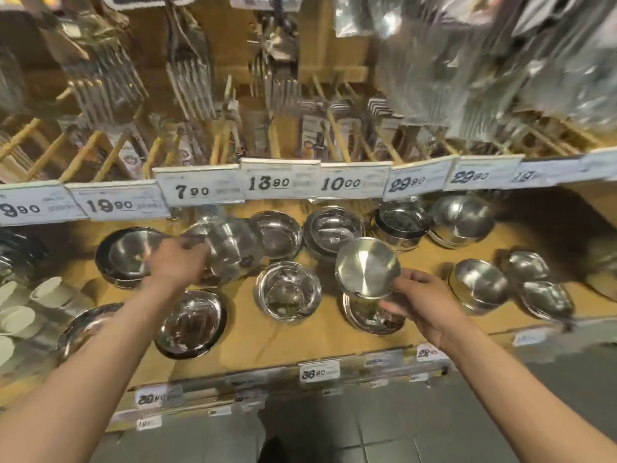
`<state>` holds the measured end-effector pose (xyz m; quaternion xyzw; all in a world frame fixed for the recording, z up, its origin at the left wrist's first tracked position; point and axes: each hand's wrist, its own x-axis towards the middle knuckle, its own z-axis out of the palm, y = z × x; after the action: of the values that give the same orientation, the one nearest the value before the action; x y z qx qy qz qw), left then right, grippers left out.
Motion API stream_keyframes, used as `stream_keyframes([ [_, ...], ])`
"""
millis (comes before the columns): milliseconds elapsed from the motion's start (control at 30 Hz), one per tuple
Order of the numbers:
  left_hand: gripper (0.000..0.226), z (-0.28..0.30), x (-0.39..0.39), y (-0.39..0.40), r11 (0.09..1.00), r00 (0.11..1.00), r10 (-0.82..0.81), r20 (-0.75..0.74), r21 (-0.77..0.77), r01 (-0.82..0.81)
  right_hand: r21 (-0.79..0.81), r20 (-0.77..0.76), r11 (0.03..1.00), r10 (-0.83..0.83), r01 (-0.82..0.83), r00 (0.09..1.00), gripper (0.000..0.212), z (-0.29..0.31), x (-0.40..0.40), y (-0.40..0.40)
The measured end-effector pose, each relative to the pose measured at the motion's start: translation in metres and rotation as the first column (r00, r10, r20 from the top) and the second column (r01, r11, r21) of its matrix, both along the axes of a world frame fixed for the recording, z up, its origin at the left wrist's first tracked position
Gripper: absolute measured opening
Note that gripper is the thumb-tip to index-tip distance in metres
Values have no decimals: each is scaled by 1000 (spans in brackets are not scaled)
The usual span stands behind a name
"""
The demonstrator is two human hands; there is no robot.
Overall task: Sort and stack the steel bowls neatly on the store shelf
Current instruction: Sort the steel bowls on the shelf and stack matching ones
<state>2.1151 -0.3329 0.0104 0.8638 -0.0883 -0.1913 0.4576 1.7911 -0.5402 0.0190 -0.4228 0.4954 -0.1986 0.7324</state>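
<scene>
Nearest, the right hand (425, 309) pinches a tilted bowl (367, 269) by its rim just above a low stack (372, 315) at the shelf (300, 335) front, probably angled so it can drop in and nest. Further in, the left hand (178, 264) has its grip curled round a blurred bowl stack (227, 248), seemingly to shift it as one. I count about a dozen bowls or stacks along the shelf, and eight price tags (282, 182) above.

A shop's kitchenware aisle: printed price tags (199, 191) line the edge of a wooden shelf (300, 332) laden with steel bowls (288, 290), and packaged cutlery (190, 81) hangs on hooks above, over a tiled floor (384, 429).
</scene>
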Motion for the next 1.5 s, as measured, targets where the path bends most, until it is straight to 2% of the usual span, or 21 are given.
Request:
stream_keyframes([
  [100, 17, 15, -56, -30, 990, 990, -140, 22, -27, 140, -35, -8, 999, -17, 17, 1000, 17, 2, -50, -22],
  [167, 19, 24, -98, -56, 971, 974, -224, -17, -86, 222, -56, -12, 997, -52, 51, 999, 15, 4, -88, -37],
  [333, 24, 30, -194, -122, 897, 900, -434, -49, -115, 426, -60, -43, 982, -184, 181, 982, 13, -2, -188, -70],
  [400, 32, 29, -229, -145, 879, 878, -473, -71, -100, 465, -53, -74, 978, -205, 201, 976, 12, -8, -222, -82],
  [567, 19, 21, -286, -182, 839, 839, -540, -65, -127, 530, -28, -63, 970, -242, 241, 968, 25, -18, -268, -100],
  [667, 21, 19, -293, -197, 832, 836, -545, -61, -167, 530, -30, -75, 971, -241, 239, 968, 24, -20, -270, -115],
  [800, 39, 24, -280, -228, 817, 821, -569, -52, -151, 556, -38, -128, 976, -216, 213, 968, 17, -12, -249, -149],
  [967, 23, 22, -261, -268, 777, 784, -611, -111, -272, 568, -76, -168, 990, -127, 116, 978, 7, 1, -213, -188],
  [1067, 34, 18, -255, -291, 804, 795, -580, -179, -288, 521, -79, -208, 996, -66, 51, 976, 8, 4, -200, -207],
  [1167, 28, 14, -253, -301, 818, 791, -568, -226, -261, 513, -80, -225, 997, 3, -22, 974, 9, -2, -188, -217],
  [1267, 35, 11, -256, -305, 835, 798, -544, -259, -264, 483, -95, -238, 991, 68, -93, 969, 10, -17, -180, -222],
  [1400, 41, 11, -270, -311, 861, 824, -500, -266, -251, 442, -105, -253, 985, 108, -138, 961, 9, -33, -175, -231],
  [1500, 37, 10, -284, -313, 896, 868, -435, -238, -205, 393, -121, -235, 980, 126, -158, 964, 11, -39, -177, -234],
])
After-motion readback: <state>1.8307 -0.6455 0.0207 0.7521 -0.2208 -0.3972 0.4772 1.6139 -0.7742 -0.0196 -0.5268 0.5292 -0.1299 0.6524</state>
